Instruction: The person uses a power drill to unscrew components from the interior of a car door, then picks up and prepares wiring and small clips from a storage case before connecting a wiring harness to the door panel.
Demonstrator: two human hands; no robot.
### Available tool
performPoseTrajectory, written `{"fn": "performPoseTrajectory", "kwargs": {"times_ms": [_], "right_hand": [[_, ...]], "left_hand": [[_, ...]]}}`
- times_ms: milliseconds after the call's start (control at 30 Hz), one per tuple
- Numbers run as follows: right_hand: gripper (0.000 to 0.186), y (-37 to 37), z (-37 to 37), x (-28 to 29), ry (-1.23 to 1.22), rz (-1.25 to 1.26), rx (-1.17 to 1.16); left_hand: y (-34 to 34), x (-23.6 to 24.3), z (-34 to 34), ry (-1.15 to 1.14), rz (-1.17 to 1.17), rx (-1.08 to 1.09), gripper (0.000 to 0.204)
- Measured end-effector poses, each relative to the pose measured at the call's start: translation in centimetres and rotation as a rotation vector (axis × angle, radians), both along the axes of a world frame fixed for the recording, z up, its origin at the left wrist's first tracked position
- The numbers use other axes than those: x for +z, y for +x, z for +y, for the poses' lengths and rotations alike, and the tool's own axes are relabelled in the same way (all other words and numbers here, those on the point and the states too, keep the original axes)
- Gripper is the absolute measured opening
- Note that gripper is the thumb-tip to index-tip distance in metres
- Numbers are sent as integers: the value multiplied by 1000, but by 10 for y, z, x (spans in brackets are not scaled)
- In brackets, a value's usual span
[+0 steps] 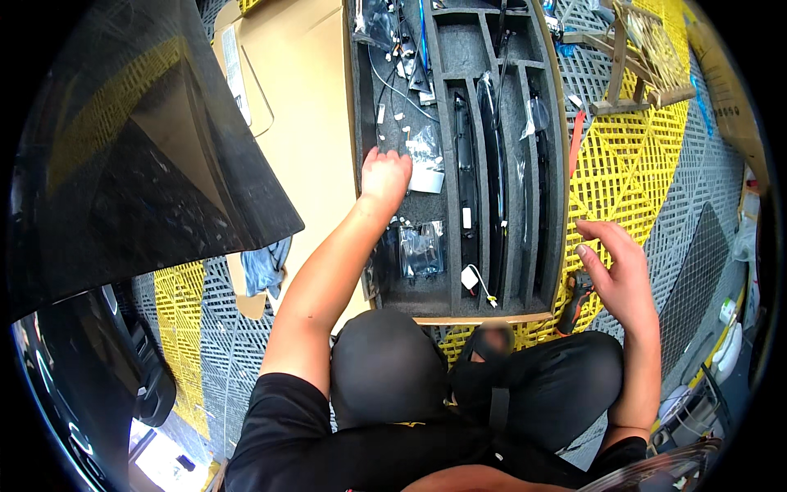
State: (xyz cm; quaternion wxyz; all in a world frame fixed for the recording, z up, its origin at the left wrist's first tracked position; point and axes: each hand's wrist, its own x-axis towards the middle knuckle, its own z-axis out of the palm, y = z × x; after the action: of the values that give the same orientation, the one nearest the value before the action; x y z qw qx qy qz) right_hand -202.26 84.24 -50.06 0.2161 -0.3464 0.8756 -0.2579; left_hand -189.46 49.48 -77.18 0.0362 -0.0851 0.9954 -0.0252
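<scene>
The left hand (pixel 384 174) reaches into the wide left compartment of the dark foam tray (pixel 557 164), fingers curled down onto a small clear plastic bag (pixel 425 149) of parts; whether it pinches the bag or only presses on it is hard to tell, since the fingertips are hidden. The right hand (pixel 616 266) hovers released, fingers spread, just past the tray's right wall, above a red-and-black tool (pixel 574 302) lying on the yellow grid floor (pixel 631 156).

The likely trouble is snagging: thin white cables (pixel 393 86) and more small bags lie loose around the left hand, so lifting one bag could drag a wire or scatter small pieces. A dropped piece might fall through the floor's open grid.

Room is tight on the left, between the cardboard sheet (pixel 303 98) and the tray's inner divider. The long black strips (pixel 492 164) fill the narrow slots. The right side is more open.
</scene>
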Motion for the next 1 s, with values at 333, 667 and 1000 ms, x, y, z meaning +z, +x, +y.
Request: {"fn": "performPoseTrajectory", "kwargs": {"times_ms": [333, 667, 1000], "right_hand": [[30, 5, -6, -3, 30, -9, 67], [33, 10, 8, -11, 189, -90, 63], [34, 6, 31, -16, 255, -117, -30]], "left_hand": [[-71, 23, -24, 181, 330, 48, 32], [-123, -23, -33, 284, 226, 258, 61], [-111, -55, -39, 450, 667, 470, 49]]}}
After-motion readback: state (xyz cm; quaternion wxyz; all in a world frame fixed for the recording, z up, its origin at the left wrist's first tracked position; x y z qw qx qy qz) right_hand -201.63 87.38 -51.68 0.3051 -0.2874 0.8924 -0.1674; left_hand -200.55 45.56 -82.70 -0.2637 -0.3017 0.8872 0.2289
